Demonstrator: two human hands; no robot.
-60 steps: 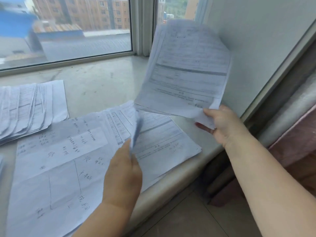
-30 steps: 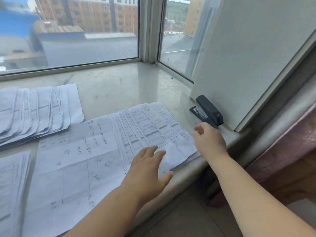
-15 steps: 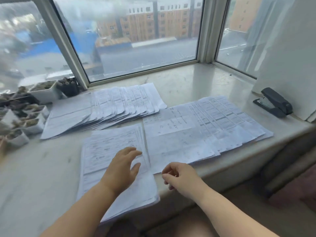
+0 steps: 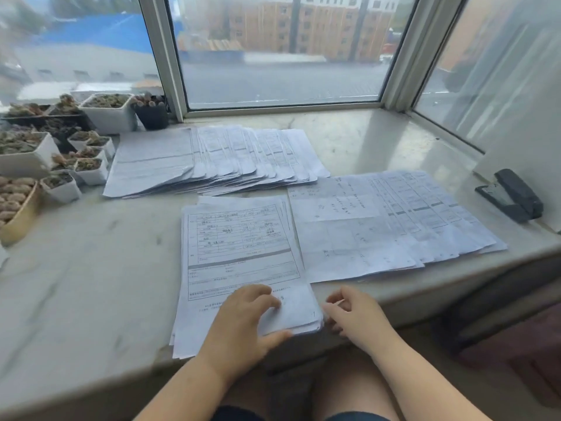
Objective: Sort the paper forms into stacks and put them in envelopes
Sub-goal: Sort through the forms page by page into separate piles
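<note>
A near stack of printed forms (image 4: 239,253) lies on the marble sill (image 4: 91,284), its near edge overhanging the front. My left hand (image 4: 243,323) rests on the stack's near right part, fingers curled on the top sheet and thumb at the near edge. My right hand (image 4: 355,314) is just right of that corner, loosely curled, fingertips touching the stack's right edge. A fanned stack of forms (image 4: 212,159) lies further back. Another fanned spread of forms (image 4: 388,220) lies to the right, partly handwritten. No envelope is in view.
A black stapler (image 4: 513,196) sits at the right by the white wall panel. Several small plant pots (image 4: 94,117) and a basket (image 4: 18,214) crowd the sill's left end. Windows close off the back. My knees are below the sill's edge.
The forms my right hand held up two seconds ago are down. The view swung left from the right spread to the near stack. My left hand dropped onto it; my right hand reached its corner.
</note>
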